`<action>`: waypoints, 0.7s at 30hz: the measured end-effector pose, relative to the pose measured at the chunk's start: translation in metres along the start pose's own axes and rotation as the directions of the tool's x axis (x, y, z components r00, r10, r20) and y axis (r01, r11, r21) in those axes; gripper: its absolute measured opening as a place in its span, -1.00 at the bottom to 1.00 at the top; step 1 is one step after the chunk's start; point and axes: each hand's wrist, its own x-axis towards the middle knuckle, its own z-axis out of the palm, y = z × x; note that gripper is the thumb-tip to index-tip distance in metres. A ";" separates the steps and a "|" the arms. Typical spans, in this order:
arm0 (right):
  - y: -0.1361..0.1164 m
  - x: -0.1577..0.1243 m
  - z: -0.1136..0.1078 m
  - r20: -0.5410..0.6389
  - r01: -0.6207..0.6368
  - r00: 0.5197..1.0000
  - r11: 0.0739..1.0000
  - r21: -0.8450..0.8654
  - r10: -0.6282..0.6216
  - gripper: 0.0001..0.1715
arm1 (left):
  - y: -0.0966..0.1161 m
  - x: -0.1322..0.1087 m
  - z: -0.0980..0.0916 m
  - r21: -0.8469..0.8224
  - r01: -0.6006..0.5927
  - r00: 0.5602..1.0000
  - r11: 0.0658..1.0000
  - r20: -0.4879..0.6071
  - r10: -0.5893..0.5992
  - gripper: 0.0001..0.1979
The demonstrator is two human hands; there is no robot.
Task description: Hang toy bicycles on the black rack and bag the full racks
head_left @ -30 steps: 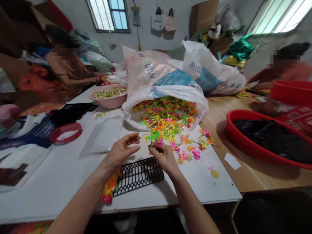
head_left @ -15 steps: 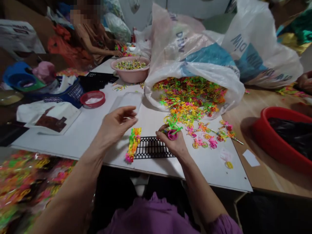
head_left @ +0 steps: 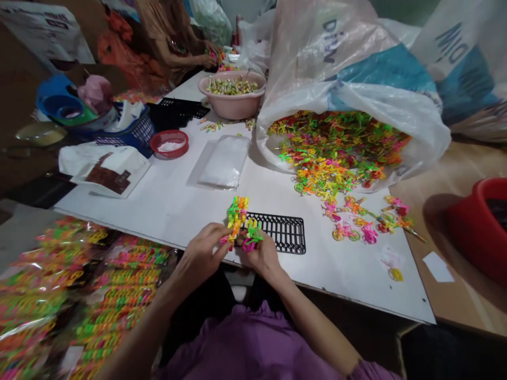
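Note:
My left hand (head_left: 204,253) is closed on the near end of a row of bright plastic toy bicycles (head_left: 236,216) that stand on a black plastic grid rack (head_left: 282,232). Right beside it, my right hand (head_left: 259,254) pinches a single green and pink toy bicycle (head_left: 251,238) at the row's near end. The two hands almost touch at the white table's front edge (head_left: 348,295). A big clear plastic bag (head_left: 348,100) lies open behind the rack, spilling a heap of loose colourful toy bicycles (head_left: 336,153). A few assembled ones (head_left: 362,224) lie to the right.
A flat clear packet (head_left: 225,161), a small red bowl (head_left: 170,143), a pink basin of small pieces (head_left: 233,92) and a blue basket (head_left: 130,132) stand further back. A red tub (head_left: 481,227) sits at right. Packed bags of toys (head_left: 79,285) lie at lower left. Another person (head_left: 170,37) works at the far end.
Both hands came back toward the table's front edge and closed together on the toy row. My right hand brought its green and pink bicycle from the pile to the rack. The camera tilted down.

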 end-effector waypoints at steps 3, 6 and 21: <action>-0.001 -0.013 0.003 0.058 0.073 0.997 0.959 -0.274 -0.059 -0.91 | 0.005 -0.008 0.010 0.057 -0.004 0.998 0.998 -0.058 0.007 -0.76; -0.003 -0.016 -0.005 0.118 0.131 0.989 0.920 -0.370 -0.093 -0.87 | 0.010 -0.008 0.013 0.079 -0.041 0.998 0.996 -0.052 0.046 -0.76; -0.009 -0.010 -0.026 0.256 0.203 0.966 0.711 -0.674 -0.032 -0.88 | 0.027 0.011 0.028 0.106 -0.205 0.978 0.973 -0.006 0.207 -0.72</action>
